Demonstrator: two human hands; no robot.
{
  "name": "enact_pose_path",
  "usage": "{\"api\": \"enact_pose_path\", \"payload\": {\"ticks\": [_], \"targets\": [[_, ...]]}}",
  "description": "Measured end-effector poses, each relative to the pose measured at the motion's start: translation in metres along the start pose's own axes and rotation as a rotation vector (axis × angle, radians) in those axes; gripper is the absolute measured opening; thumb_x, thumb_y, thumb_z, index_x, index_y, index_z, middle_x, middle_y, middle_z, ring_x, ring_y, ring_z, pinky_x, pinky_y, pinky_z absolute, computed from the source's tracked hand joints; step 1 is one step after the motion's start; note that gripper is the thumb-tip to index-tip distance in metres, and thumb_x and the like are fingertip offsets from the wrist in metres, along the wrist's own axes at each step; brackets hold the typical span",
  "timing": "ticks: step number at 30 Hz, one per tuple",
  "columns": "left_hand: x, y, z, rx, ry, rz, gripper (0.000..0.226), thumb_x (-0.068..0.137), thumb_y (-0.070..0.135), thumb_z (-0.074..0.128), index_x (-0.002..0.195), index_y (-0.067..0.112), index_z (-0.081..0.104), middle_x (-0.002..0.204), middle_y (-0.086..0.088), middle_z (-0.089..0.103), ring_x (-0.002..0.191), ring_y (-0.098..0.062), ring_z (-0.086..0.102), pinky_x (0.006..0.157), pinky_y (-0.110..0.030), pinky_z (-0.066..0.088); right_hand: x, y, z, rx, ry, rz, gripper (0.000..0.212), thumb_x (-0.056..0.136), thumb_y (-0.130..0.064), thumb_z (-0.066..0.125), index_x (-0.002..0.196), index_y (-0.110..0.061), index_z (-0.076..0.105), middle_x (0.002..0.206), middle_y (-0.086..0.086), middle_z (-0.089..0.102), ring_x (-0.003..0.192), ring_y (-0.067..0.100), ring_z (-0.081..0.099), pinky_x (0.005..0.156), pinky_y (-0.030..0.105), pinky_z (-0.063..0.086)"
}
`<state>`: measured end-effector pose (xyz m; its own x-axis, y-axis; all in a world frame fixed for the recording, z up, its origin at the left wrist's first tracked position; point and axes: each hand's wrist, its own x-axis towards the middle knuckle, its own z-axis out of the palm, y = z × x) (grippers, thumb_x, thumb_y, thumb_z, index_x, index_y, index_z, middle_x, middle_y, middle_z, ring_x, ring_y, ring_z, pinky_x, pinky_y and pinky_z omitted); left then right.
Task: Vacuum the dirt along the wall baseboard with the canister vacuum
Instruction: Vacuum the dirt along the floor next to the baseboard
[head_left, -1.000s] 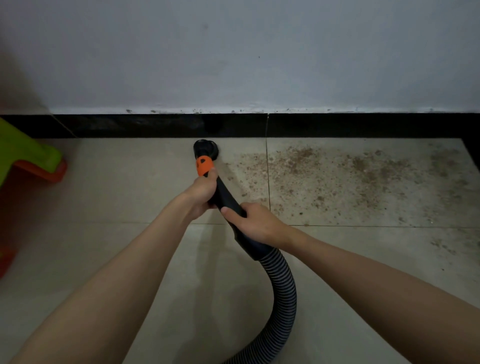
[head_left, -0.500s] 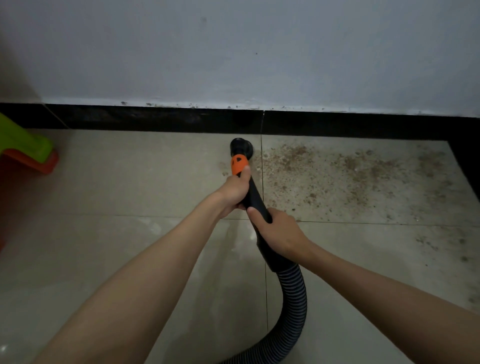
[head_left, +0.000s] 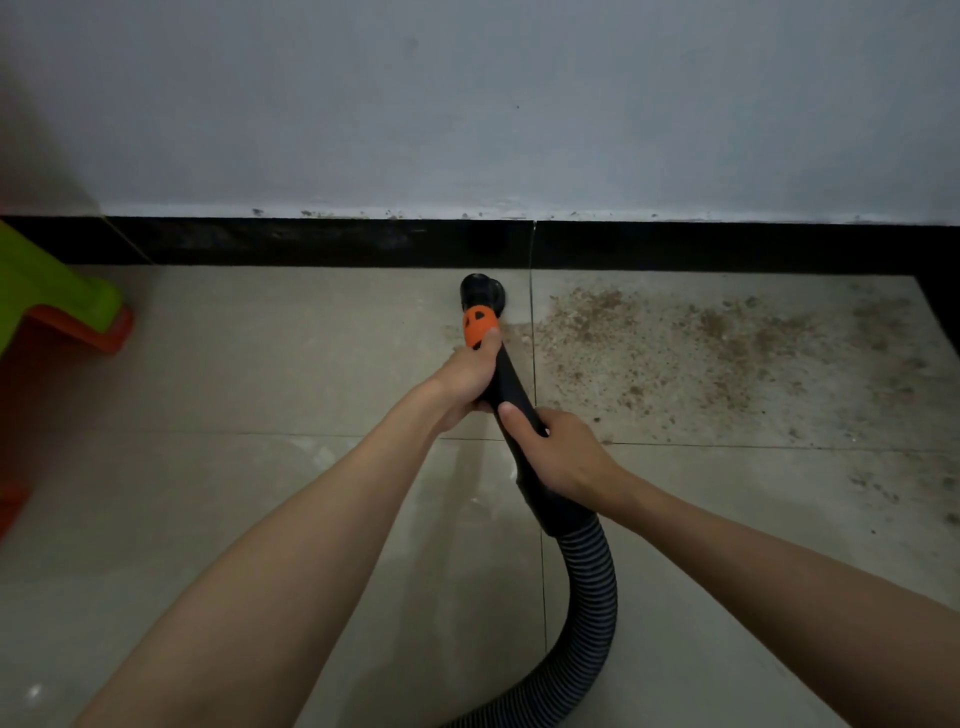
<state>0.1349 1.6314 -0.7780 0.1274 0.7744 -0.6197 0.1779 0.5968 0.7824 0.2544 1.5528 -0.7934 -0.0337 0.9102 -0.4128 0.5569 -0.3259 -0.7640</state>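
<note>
Nozzle (head_left: 480, 291) sits on tile just short of the black baseboard (head_left: 311, 241), dirt (head_left: 701, 343) spread to its right. My left hand (head_left: 467, 379) grips the wand (head_left: 511, 395) below the orange collar (head_left: 479, 326); right hand (head_left: 563, 457) clamps it nearer the hose (head_left: 589, 587).

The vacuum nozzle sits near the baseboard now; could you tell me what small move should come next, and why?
Probably slide the nozzle rightward across the tile joint. The dirt lies just to its right, while the floor to its left looks clean. Both the left hand and right hand already grip the wand.
</note>
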Motion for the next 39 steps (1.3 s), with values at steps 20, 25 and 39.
{"api": "enact_pose_path", "payload": {"ticks": [20,25,39], "targets": [[-0.020,-0.036,-0.050,-0.171,0.153,-0.062,0.046,0.100,0.050,0.025,0.106,0.008,0.042,0.090,-0.007,0.057,0.081,-0.020,0.058,0.074,-0.037,0.051,-0.012,-0.021,0.036,-0.085,-0.194,-0.087,0.047,0.093,-0.061,0.043,0.070,-0.021,0.050,0.064,-0.006,0.057,0.057,0.009,0.054,0.055,0.023,0.037],[-0.021,-0.035,-0.023,-0.153,0.059,-0.071,0.051,0.100,0.052,0.025,0.106,0.006,0.047,0.089,-0.007,0.057,0.081,-0.020,0.058,0.067,-0.031,0.051,-0.032,-0.008,0.026,-0.103,-0.080,-0.027,0.045,0.092,-0.063,0.042,0.071,-0.024,0.050,0.065,-0.007,0.058,0.059,0.008,0.056,0.054,0.024,0.038],[-0.012,-0.015,0.019,-0.004,-0.085,-0.071,0.051,0.100,0.052,0.025,0.092,0.009,0.050,0.083,-0.006,0.055,0.074,-0.018,0.055,0.064,-0.029,0.050,-0.043,0.008,0.008,-0.040,0.084,0.084,0.046,0.092,-0.062,0.043,0.073,-0.022,0.052,0.068,-0.004,0.059,0.061,0.011,0.058,0.053,0.025,0.039]]}}
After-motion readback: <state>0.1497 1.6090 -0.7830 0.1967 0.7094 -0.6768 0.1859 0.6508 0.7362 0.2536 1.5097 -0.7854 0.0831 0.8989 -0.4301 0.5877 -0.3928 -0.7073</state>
